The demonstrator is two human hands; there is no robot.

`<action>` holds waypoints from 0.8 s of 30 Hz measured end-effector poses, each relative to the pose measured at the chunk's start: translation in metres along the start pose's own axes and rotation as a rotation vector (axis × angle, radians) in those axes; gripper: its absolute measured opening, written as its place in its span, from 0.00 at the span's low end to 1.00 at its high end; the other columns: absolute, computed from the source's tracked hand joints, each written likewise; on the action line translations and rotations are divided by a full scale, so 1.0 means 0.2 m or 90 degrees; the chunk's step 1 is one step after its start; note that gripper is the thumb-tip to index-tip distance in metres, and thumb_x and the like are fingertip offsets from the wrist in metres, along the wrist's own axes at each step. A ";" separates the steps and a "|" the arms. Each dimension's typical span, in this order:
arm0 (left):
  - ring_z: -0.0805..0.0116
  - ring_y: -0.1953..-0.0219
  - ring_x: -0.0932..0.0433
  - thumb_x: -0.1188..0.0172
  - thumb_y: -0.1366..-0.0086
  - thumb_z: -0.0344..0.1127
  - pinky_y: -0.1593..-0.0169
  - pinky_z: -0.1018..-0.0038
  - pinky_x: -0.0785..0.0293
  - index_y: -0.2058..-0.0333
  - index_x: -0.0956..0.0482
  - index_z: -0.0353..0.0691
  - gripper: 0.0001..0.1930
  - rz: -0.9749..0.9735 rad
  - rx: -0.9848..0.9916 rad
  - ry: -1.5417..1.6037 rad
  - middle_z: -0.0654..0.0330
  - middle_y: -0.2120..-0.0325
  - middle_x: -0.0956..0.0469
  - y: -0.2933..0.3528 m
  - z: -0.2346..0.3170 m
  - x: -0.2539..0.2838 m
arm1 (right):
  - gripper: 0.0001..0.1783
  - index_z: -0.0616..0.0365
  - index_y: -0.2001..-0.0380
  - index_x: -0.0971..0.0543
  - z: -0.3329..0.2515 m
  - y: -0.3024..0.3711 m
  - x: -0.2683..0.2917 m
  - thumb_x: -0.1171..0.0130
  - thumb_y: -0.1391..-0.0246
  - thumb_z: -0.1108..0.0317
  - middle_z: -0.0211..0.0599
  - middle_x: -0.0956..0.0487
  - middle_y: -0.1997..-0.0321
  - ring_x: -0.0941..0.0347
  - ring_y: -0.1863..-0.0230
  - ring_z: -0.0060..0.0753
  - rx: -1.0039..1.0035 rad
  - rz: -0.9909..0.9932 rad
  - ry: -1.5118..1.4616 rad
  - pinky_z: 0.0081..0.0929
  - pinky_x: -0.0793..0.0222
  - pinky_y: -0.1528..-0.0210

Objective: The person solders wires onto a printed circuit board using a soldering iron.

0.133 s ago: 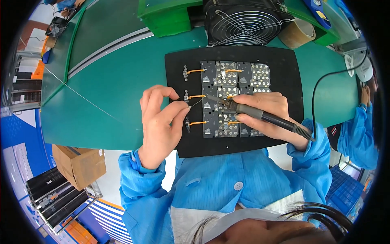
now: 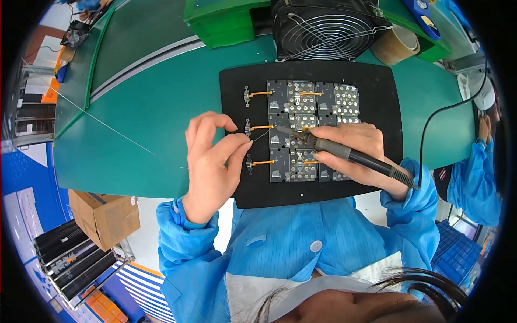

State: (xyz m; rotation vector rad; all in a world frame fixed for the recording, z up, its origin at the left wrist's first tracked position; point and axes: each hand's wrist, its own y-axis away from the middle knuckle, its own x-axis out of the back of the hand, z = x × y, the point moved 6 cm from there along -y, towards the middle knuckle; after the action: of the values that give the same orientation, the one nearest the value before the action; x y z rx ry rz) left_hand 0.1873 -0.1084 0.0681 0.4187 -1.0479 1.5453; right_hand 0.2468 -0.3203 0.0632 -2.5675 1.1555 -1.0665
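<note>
My right hand (image 2: 353, 151) grips a black soldering iron (image 2: 344, 151), its tip pointing left at the end of an orange flex strip on the middle row of circuit boards. Between the thumb and forefinger of my left hand (image 2: 211, 156) is pinched a thin solder wire (image 2: 260, 135), whose end reaches close to the iron's tip. The dark circuit boards (image 2: 278, 121) lie in rows on a black mat (image 2: 253, 191). Orange flex strips (image 2: 263, 162) join small connectors (image 2: 247, 97) at the mat's left to the boards. My right hand hides part of the right-hand boards.
A black fan (image 2: 329, 35) with a wire guard stands behind the mat, beside a tape roll (image 2: 396, 46) and a green bin (image 2: 219, 21). The iron's cord (image 2: 423, 129) curves up on the right. At far right a co-worker's blue sleeve (image 2: 474, 183) shows. A cardboard box (image 2: 105, 218) sits lower left.
Both hands, the soldering iron and the solder wire keep almost the same pose. The whole picture has shifted very slightly, and the loose wire trailing at the left hangs a little differently.
</note>
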 end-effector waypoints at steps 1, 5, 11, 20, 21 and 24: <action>0.55 0.55 0.30 0.33 0.55 0.21 0.53 0.62 0.35 0.74 0.20 0.37 0.08 0.001 0.002 -0.001 0.59 0.65 0.29 0.00 0.00 0.00 | 0.21 0.63 0.56 0.20 0.00 0.00 0.00 0.30 0.54 0.70 0.41 0.19 0.75 0.21 0.76 0.34 -0.003 -0.004 -0.002 0.24 0.27 0.75; 0.56 0.57 0.29 0.32 0.57 0.21 0.55 0.65 0.32 0.74 0.20 0.37 0.09 0.002 -0.015 -0.021 0.58 0.66 0.29 -0.02 0.01 -0.01 | 0.21 0.65 0.56 0.20 0.00 0.00 0.00 0.30 0.54 0.70 0.42 0.19 0.76 0.21 0.77 0.34 0.015 0.002 -0.002 0.24 0.27 0.75; 0.56 0.57 0.29 0.32 0.57 0.20 0.55 0.65 0.32 0.74 0.20 0.37 0.09 -0.004 -0.018 -0.022 0.58 0.65 0.29 -0.04 0.00 -0.02 | 0.21 0.65 0.56 0.20 0.01 0.01 0.00 0.30 0.54 0.70 0.42 0.19 0.75 0.21 0.77 0.34 0.016 0.002 -0.001 0.24 0.27 0.75; 0.57 0.57 0.29 0.32 0.57 0.20 0.56 0.65 0.32 0.75 0.20 0.36 0.09 -0.017 -0.014 -0.013 0.58 0.66 0.29 -0.03 -0.01 -0.02 | 0.20 0.66 0.56 0.21 0.00 0.00 0.00 0.31 0.53 0.69 0.41 0.20 0.76 0.21 0.77 0.34 0.007 -0.010 0.007 0.25 0.28 0.76; 0.57 0.57 0.29 0.32 0.57 0.20 0.56 0.65 0.32 0.75 0.20 0.36 0.09 -0.017 -0.010 -0.011 0.58 0.66 0.29 -0.03 -0.01 -0.02 | 0.20 0.66 0.56 0.21 0.00 0.00 0.00 0.31 0.53 0.69 0.41 0.20 0.76 0.21 0.77 0.34 0.007 -0.010 0.007 0.25 0.28 0.76; 0.57 0.57 0.29 0.32 0.56 0.20 0.56 0.65 0.32 0.75 0.19 0.36 0.08 -0.018 -0.013 -0.008 0.58 0.66 0.29 -0.04 -0.01 -0.03 | 0.21 0.66 0.56 0.21 0.00 0.00 0.00 0.30 0.53 0.69 0.42 0.20 0.75 0.21 0.77 0.34 0.022 -0.012 0.005 0.25 0.27 0.76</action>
State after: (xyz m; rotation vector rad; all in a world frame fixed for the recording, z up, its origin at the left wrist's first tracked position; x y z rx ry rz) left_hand 0.1962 -0.1111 0.0666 0.4276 -1.0626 1.5075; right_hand 0.2463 -0.3199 0.0626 -2.5550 1.1066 -1.0921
